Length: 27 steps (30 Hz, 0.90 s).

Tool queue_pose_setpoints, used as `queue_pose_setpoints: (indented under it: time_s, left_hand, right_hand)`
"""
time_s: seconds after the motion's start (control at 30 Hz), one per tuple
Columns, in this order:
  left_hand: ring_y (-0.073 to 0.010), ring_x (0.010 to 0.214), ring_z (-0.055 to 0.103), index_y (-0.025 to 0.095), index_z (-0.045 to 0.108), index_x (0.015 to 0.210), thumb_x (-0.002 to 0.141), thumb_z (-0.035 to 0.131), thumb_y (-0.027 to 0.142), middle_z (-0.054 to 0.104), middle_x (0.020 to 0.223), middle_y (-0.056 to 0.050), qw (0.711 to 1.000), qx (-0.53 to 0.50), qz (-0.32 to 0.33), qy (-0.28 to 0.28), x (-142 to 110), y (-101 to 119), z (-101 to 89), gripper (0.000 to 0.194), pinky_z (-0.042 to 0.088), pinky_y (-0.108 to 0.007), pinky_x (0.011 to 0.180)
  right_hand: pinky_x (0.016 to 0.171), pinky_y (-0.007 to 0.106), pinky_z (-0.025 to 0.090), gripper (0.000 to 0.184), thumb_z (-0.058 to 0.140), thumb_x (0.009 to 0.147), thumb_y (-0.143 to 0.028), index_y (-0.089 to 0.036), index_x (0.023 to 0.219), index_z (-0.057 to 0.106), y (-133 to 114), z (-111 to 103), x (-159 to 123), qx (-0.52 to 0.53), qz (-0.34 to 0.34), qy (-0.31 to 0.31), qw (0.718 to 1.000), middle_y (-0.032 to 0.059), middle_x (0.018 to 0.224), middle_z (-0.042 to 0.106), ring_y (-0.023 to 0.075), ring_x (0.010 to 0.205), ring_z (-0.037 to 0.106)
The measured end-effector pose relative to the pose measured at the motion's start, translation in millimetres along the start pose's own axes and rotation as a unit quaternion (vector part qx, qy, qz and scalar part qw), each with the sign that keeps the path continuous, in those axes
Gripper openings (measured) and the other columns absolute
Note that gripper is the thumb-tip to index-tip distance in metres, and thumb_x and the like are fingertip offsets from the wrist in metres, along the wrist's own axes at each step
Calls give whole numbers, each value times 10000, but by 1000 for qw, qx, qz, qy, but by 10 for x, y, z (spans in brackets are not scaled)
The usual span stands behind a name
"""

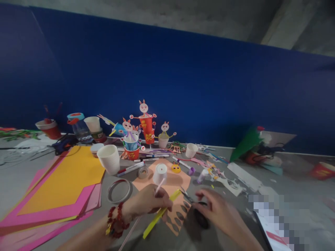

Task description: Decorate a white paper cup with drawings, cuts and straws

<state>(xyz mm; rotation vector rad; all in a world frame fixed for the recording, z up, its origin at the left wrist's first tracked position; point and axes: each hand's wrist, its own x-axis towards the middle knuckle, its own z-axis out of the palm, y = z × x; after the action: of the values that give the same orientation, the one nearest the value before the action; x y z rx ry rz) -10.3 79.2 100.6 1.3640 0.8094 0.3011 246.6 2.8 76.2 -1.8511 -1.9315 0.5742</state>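
Note:
My left hand (153, 200), with a red bead bracelet at the wrist, is closed round a yellow paper strip (152, 225) and a thin pale pink straw (131, 232). The fingers of my right hand (216, 207) are curled at the pair of scissors (201, 217), whose black handles hang under the palm and whose blades point toward the strip. Below both hands lies an orange paper sheet (178, 214) with a row of oval holes. Just beyond, an upside-down white paper cup (160, 174) and a yellow paper rabbit face (176, 168) rest on that sheet.
Rabbit figures on paper cups (146, 125) stand at the back. Coloured paper sheets (70, 177) are stacked left, beside a tape roll (118, 190) and a white cup (108, 159). A glue stick (202, 176), paper scraps (225, 181) and a partly blurred-out device (274, 226) lie right.

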Motion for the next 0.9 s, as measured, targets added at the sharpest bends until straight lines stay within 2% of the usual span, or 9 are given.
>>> queue_pose_setpoints:
  time_s: [0.07,0.17,0.23,0.33,0.43,0.57,0.63,0.77,0.9]
  left_hand:
    - [-70,414,308,151,678,624,728,703,403,597,501,21,1000,15,0,-3,-8,32,39,273,164,-242,431]
    - [-80,440,329,165,626,567,708,703,381,534,456,47,999,46,9,5,-26,68,91,269,199,-238,447]
    - [-84,445,335,170,607,554,703,704,374,527,445,51,998,61,4,8,-56,74,99,271,206,-238,453]
    - [-80,437,346,161,645,625,709,725,413,593,494,30,999,42,0,-5,-114,47,56,278,191,-236,443]
    - [-65,400,318,143,684,807,802,630,544,669,590,-20,997,-67,29,-16,-137,-14,-25,405,156,-231,411]
    - [-28,355,127,162,622,805,824,634,480,527,495,57,959,-252,102,86,-82,-103,-44,319,62,-219,374]
    - [-21,371,117,163,615,807,776,724,372,354,459,114,942,-265,165,120,-41,-128,20,239,80,-200,381]
    - [-25,407,152,179,604,922,782,745,407,311,510,120,915,-268,229,194,31,-121,170,302,125,-180,402]
    - [-33,418,173,176,560,788,782,732,455,285,492,119,916,-268,204,218,63,-92,176,327,141,-184,401]
  right_hand:
    - [620,265,471,337,585,906,-397,-250,1208,613,-205,-33,33,147,-57,0,988,69,1080,703,190,742,643]
    - [752,277,495,293,657,876,-355,-252,1150,666,-493,2,88,221,-132,-35,966,56,1071,716,212,883,664]
    - [663,256,495,192,686,860,-363,-217,983,708,-591,79,128,278,-110,-106,948,37,881,735,194,774,675]
    - [521,232,481,301,744,798,-453,-168,811,649,-588,221,183,427,-44,-162,889,8,659,685,139,541,623]
    - [478,226,473,405,792,729,-519,-168,772,596,-531,303,220,535,-29,-98,839,3,608,670,116,462,590]
    - [521,229,498,389,806,725,-509,-184,804,608,-556,364,236,596,-6,92,798,17,674,696,127,534,619]
    - [552,242,516,385,791,738,-521,-188,827,620,-612,456,231,588,4,157,794,26,699,704,140,566,631]
    - [596,262,529,369,723,798,-544,-188,821,629,-743,751,167,512,-1,227,829,41,702,697,171,615,657]
    - [616,265,530,338,671,847,-519,-186,806,631,-819,874,86,465,-34,188,865,61,758,693,189,668,670]
